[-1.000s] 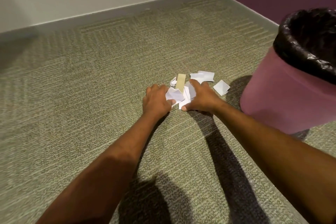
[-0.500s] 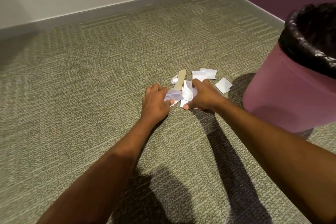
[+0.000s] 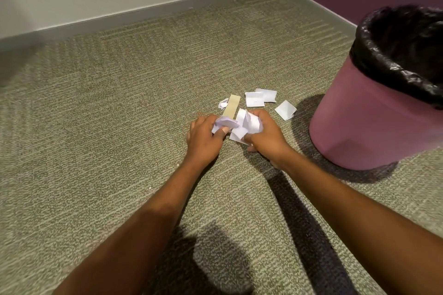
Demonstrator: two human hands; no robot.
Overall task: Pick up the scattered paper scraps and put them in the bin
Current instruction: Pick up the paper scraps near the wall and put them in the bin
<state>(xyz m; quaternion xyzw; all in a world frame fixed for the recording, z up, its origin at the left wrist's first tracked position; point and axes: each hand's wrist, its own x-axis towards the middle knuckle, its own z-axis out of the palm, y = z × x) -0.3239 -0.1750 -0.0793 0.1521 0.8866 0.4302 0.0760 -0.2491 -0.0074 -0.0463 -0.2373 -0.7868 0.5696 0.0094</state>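
So you've got both hands down on the carpet point(image 3: 100, 127), close together, in the corner of the room. Your left hand point(image 3: 205, 137) has its grip curled around a crumpled white scrap point(image 3: 225, 123), with the thumb pressing into it from below. Your right hand point(image 3: 265, 135) is clamped on a bigger bunch of white scraps point(image 3: 247, 126), which sticks out toward the left between your two hands.

Not everything is gathered though. A tan cardboard strip point(image 3: 232, 108) lies flat on the carpet just beyond your left hand, its near end tucked behind the paper you're holding. Right beside its far end there's a small crumpled bit point(image 3: 223, 103). Further right, two flat white pieces point(image 3: 260, 98) overlap each other, and a square scrap point(image 3: 285, 109) sits on its own, nearest the bin.

The pink bin point(image 3: 364, 124) stands upright on the carpet to your right, near your right hand but not touching it, lined with a black bag point(image 3: 383, 72) folded over the rim. Can't tell from this angle whether anything's inside it, it's just dark in there.
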